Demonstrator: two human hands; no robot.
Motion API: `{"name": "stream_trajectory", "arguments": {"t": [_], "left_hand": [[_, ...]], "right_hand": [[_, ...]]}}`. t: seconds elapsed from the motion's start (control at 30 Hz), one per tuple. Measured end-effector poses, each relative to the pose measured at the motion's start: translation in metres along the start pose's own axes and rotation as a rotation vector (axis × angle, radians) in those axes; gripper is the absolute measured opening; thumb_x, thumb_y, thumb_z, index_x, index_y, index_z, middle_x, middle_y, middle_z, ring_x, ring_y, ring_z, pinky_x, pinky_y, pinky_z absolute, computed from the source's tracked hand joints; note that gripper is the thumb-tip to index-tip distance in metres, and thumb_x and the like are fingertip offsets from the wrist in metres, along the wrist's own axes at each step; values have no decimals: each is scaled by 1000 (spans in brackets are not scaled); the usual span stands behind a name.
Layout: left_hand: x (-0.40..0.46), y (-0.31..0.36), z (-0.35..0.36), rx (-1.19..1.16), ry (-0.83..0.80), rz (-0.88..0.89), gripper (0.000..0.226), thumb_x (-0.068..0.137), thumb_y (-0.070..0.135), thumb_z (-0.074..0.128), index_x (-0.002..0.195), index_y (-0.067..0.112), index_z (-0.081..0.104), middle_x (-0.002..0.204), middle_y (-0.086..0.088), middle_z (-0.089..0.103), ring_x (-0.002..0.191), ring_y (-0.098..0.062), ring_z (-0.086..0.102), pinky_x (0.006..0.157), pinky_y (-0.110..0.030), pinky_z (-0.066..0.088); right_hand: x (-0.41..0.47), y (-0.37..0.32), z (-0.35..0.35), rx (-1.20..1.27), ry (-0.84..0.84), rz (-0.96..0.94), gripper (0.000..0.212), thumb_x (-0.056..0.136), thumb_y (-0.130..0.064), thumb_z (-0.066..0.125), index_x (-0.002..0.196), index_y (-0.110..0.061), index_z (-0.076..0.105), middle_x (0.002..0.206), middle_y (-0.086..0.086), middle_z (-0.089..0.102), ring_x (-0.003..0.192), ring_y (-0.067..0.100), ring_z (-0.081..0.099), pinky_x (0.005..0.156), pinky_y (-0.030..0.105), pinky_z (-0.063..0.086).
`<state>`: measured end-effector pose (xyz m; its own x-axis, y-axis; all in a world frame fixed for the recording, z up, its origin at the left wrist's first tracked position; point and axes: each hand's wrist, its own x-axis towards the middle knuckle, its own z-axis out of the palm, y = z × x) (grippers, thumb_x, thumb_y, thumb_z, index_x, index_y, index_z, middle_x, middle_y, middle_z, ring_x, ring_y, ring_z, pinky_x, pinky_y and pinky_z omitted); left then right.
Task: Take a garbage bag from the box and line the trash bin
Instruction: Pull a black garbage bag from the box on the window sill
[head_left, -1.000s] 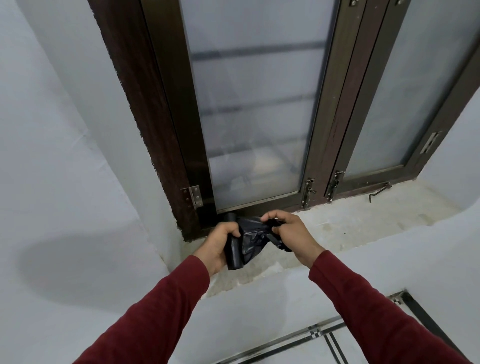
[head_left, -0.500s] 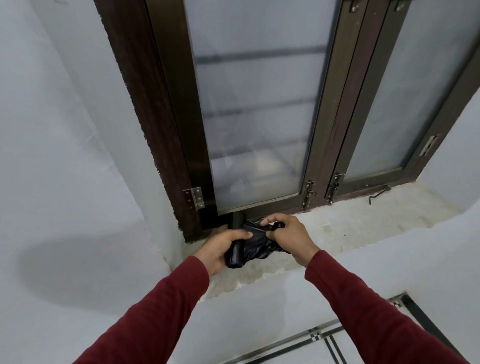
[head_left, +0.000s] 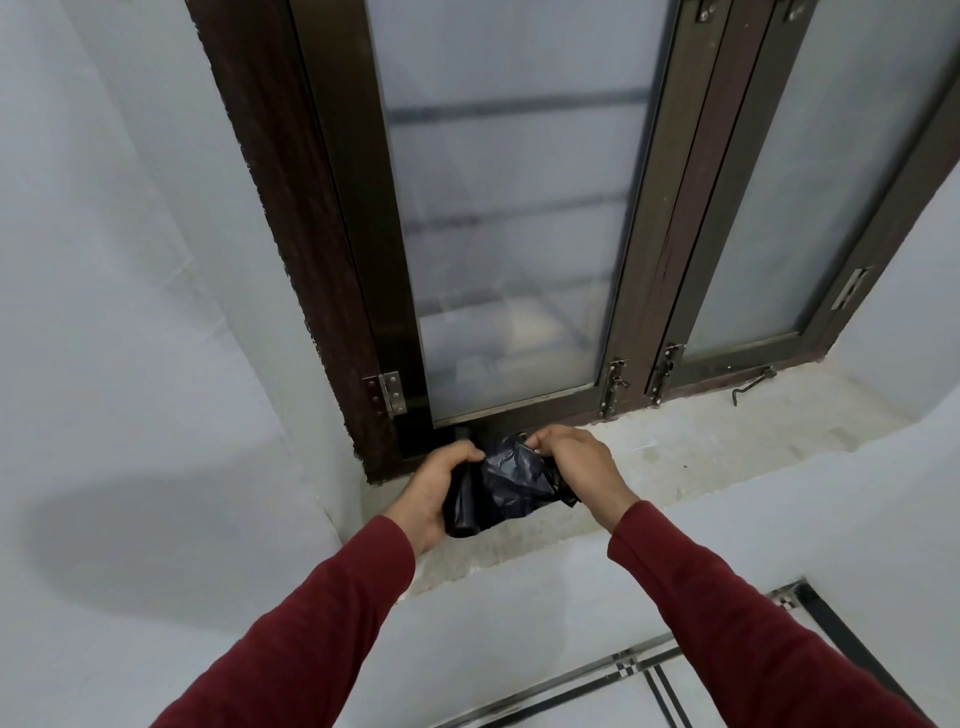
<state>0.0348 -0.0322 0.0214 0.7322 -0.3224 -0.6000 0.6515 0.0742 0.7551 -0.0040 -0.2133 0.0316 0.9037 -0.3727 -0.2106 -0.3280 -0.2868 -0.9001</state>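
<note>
Left hand (head_left: 439, 493) wraps around the roll of black garbage bags (head_left: 465, 506), fingers curled over its top end, steadying it upright-ish against the window sill (head_left: 727, 447). Right hand (head_left: 574, 460) pinches the loose, crumpled garbage bag (head_left: 514, 480) at its upper edge, fingers bent down onto the plastic. Looks like a hold-and-pull setup: one hand anchors the roll so the other can draw or tear off a single bag. Bag material is bunched between the two hands, touching both; can't tell whether it is already separated from the roll.

Both sleeves are dark red. Hands work at the sill's left corner, just beside the dark wooden window frame (head_left: 332, 260) and below its frosted glass pane (head_left: 514, 208). A metal latch hook (head_left: 750, 382) lies further right on the sill, well apart. No box and no trash bin in view, so lining is not yet started. Tiled floor (head_left: 701, 691) shows at bottom right.
</note>
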Motion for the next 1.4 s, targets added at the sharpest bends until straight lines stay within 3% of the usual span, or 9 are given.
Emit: {"name": "stream_trajectory", "arguments": {"t": [0.1,0.2,0.43,0.57,0.67,0.8,1.0,1.1,1.4], "left_hand": [[0,-2,-1,112,-12,11,28,85,12,73,112,4,72,109,-23,77,93,-36,74,91,-49,60],[1,-1,0,116,13,63,38,83,2,69,121,2,68,108,-25,76,88,-36,75,77,-45,64],[-2,1,1,56,9,41,32,82,10,53,108,1,69,88,-19,72,73,-33,68,67,-35,58],[0,-1,-4,-2,30,43,24,80,14,47,92,5,66,73,-13,68,68,-31,62,65,-32,54],[0,-1,-5,-14,0,42,21,85,15,51,87,5,69,74,-13,70,63,-28,65,59,-27,53],[3,-5,-6,70,-11,78,38,85,8,76,120,-1,69,105,-24,77,80,-31,75,64,-34,60],[1,-3,-8,77,-9,38,32,86,10,69,117,0,69,100,-20,78,84,-34,76,74,-40,62],[-4,-1,-3,59,-43,17,26,89,11,59,110,3,71,89,-17,76,76,-30,73,72,-37,61],[3,-3,3,132,67,136,37,75,8,76,112,3,71,111,-30,74,99,-44,74,87,-62,60]], "right_hand": [[0,5,-2,-60,-33,-46,37,72,-56,84,82,-23,70,83,-4,75,78,12,70,61,20,46],[-1,5,-1,-178,-48,-85,44,62,-60,90,91,-30,75,84,-4,74,79,12,72,66,26,53],[2,10,-2,-146,-111,-58,23,79,-35,85,66,-20,73,61,-8,68,60,9,62,56,19,46],[5,12,-4,-27,-114,-3,13,82,-15,78,79,-19,66,82,8,74,72,20,69,69,34,57],[5,13,-3,53,-176,-41,36,85,8,61,98,-26,64,97,12,69,76,22,67,64,31,54],[0,7,1,96,-209,-92,57,78,21,38,90,-19,78,96,1,77,80,13,70,65,19,54],[5,8,-1,54,-117,-11,13,77,-21,66,71,-16,76,78,-2,76,75,17,69,62,28,53],[6,14,2,-28,-71,-96,38,66,-48,89,68,-20,64,67,-7,69,62,7,62,58,25,48],[10,12,2,-178,-170,-128,51,70,-34,93,116,-32,72,108,-6,72,97,14,69,84,28,56]]}}
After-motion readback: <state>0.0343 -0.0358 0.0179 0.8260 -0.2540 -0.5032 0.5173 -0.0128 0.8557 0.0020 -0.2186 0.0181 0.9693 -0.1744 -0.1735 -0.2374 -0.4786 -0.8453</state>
